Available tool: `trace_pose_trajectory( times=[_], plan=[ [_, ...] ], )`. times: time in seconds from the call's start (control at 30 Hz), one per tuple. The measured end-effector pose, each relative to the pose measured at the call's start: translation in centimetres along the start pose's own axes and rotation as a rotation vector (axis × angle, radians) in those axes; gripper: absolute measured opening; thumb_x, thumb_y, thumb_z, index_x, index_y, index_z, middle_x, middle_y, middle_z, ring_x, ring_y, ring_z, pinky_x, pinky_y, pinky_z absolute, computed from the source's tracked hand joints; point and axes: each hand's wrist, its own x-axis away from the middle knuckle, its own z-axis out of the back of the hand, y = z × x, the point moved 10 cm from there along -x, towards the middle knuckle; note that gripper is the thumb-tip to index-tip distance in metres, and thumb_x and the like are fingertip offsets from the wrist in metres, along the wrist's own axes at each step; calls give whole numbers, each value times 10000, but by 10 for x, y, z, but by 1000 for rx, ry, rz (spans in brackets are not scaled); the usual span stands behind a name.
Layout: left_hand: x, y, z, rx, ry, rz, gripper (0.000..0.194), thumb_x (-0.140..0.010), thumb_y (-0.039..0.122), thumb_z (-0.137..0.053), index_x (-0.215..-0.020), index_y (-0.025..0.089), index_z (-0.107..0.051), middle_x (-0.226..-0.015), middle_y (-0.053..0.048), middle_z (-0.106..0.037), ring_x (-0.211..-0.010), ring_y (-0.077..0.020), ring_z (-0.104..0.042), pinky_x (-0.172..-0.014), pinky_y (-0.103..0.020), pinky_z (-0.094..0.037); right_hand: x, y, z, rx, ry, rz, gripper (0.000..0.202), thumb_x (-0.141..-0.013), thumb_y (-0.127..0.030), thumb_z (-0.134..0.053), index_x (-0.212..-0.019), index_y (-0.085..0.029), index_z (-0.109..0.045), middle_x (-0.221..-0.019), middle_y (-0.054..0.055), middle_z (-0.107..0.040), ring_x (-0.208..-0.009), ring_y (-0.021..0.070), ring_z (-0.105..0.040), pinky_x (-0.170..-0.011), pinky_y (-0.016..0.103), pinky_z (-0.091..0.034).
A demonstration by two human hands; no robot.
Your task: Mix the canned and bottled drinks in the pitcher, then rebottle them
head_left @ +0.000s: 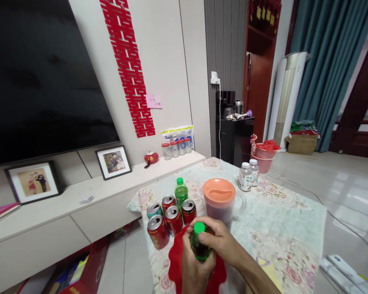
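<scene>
A small plastic bottle [200,250] with a green cap and dark contents stands upright between my hands, over a red scalloped tray [176,265]. My left hand [194,267] is wrapped round its body. My right hand [223,241] closes about the bottle's top, thumb and fingers at the cap [199,228]. Just beyond are several opened drink cans, among them a red can [158,233], a black-and-red can [189,210] and a teal can [154,210]. A green bottle [180,192] rises behind them. Close to my right hand is a clear pitcher [218,208] with an orange lid.
Two white-capped bottles [245,177] stand at the back of the flowered tablecloth [282,216]. A long white cabinet [116,196] carries framed photos, red-lidded jars [174,149] and a red pot [151,157]. Pink baskets [262,161] and a cable [309,196] are on the floor.
</scene>
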Motion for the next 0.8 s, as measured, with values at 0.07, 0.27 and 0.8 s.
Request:
trace_pose_trajectory(
  times=[0.07,0.27,0.8],
  plan=[
    [1,-1,-2,14,-2,4,601,-677,379,-784,-1187,171,-544,-1027,-142,-784,-867,-304,-783,-758,-403,-637,2,2,1,7,66,-1,277,-860,-370,-666,-1060,-194,-742,-1033,59,-786,-1023,269,-705,-924,360,-518],
    [6,1,1,-37,81,-23,491,-806,441,-679,-1209,174,-597,-1147,-184,-775,-981,-313,-782,-804,-407,-637,20,0,3,182,382,-15,235,-852,-321,-654,-1015,-188,-758,-984,73,-799,-969,274,-715,-897,351,-528],
    [3,17,-4,-27,49,1,588,-644,379,-738,-1156,195,-518,-1000,-124,-750,-864,-290,-760,-774,-412,-617,6,12,13,-15,124,-48,365,-840,-442,-699,-1097,-195,-777,-1061,69,-816,-1037,277,-751,-954,387,-570]
  ],
)
